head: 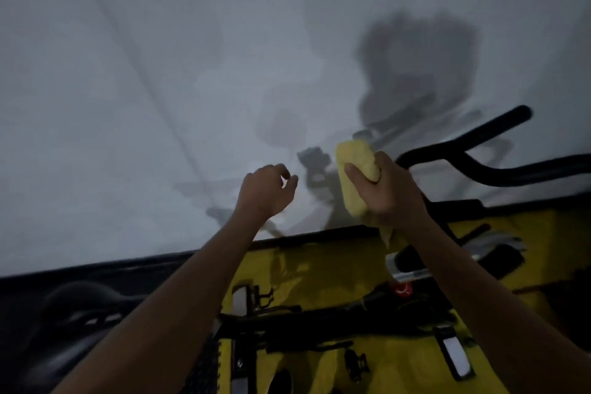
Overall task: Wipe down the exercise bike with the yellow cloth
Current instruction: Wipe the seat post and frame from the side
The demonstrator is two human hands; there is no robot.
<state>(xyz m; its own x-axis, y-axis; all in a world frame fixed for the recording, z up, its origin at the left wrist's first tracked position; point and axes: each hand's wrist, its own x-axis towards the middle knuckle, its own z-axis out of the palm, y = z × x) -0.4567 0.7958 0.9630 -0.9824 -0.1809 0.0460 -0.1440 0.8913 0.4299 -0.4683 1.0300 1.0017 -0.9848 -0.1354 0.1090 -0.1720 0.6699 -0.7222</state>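
Observation:
My right hand (388,193) grips the bunched yellow cloth (353,176) and holds it up in front of the white wall. The cloth sits at the left end of the black handlebar (463,153) of the exercise bike; whether it touches the bar is hidden by my hand. My left hand (265,190) hangs in the air to the left of the cloth, fingers loosely curled, holding nothing. The bike's black frame (335,320) and its red knob (403,289) lie below my arms. Its dark saddle (80,313) is at the lower left.
A white wall (192,73) fills the upper view and carries shadows of the bike and my arms. A black skirting strip (128,265) runs along its foot. The floor under the bike is yellow (319,269). A pedal with a grey strap (454,355) sits at the lower right.

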